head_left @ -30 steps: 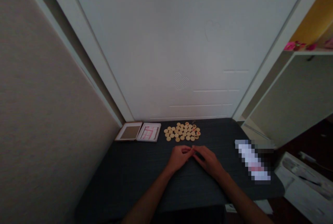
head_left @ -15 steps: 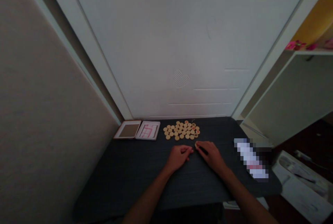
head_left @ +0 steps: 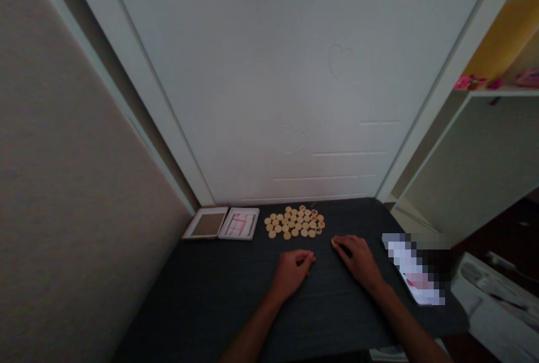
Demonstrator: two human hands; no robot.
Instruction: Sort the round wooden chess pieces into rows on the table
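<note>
Left hand [head_left: 293, 271] is curled shut, right hand [head_left: 359, 257] pinched on a xiangqi piece [head_left: 335, 241]; the pile [head_left: 295, 222] at the table's [head_left: 210, 295] far edge could be scattered by a slip.

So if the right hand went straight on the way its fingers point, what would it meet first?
The right hand seems to pinch a single disc at its fingertips; beyond that, its line runs forward and left to the near right edge of the pile of discs, though depth is hard to judge.
</note>
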